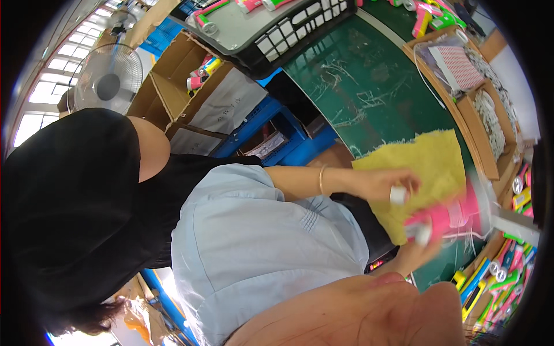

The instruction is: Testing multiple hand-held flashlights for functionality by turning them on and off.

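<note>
My left hand (389, 183), with a bangle at the wrist, is over a yellow cloth (435, 153). Its fingers are curled, and a white wrap (398, 195) shows at one fingertip. What these fingers hold, if anything, I cannot make out. Closer to the lower edge, my right hand (416, 254) grips a pink tube-shaped item (444, 216) that looks like a flashlight, smeared by motion. A white covering also shows on one of its fingers. Beside the pink item is a clear round rim (487, 205), too blurred to name. The cloth lies on a green tabletop (369, 75).
A black crate (288, 37) holding pink and green items sits at the top. Cardboard trays (490, 124) line the far right. Colourful flashlight-like items (505, 277) are heaped at lower right. Boxes (202, 98) and a fan (109, 83) stand upper left, near a large black cloth shape (75, 190).
</note>
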Motion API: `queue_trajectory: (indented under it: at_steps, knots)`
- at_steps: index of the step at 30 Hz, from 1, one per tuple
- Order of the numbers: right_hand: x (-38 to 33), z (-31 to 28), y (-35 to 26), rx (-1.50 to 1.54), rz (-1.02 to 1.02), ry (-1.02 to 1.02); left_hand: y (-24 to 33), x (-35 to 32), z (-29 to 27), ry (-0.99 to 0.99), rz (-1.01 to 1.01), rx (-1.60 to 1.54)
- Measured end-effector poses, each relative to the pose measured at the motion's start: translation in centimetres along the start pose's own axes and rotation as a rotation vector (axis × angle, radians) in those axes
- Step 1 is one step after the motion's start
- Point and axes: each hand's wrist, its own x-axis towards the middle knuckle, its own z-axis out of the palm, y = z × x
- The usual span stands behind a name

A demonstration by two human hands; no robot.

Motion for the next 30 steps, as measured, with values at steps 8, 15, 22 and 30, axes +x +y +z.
queue_trajectory:
  at_steps: [8, 15, 22, 30]
  knots:
    - [-4.6, -0.4, 8.9, 0.111, 0.083, -0.057, 0.3, 3.2, 1.3, 0.225, -0.063, -0.327]
    - [-3.0, -1.4, 7.3, 0.262, 0.235, 0.031, 1.8, 7.1, 1.0, 0.085, -0.354, -0.561]
    - [-3.3, -1.1, 7.7, 0.154, 0.203, 0.052, 2.5, 9.0, 1.2, 0.1, -0.477, -0.684]
    - [-2.1, -4.0, 5.6, 0.527, 0.233, 0.198, 2.5, 11.9, -0.4, 0.167, -0.065, 0.307]
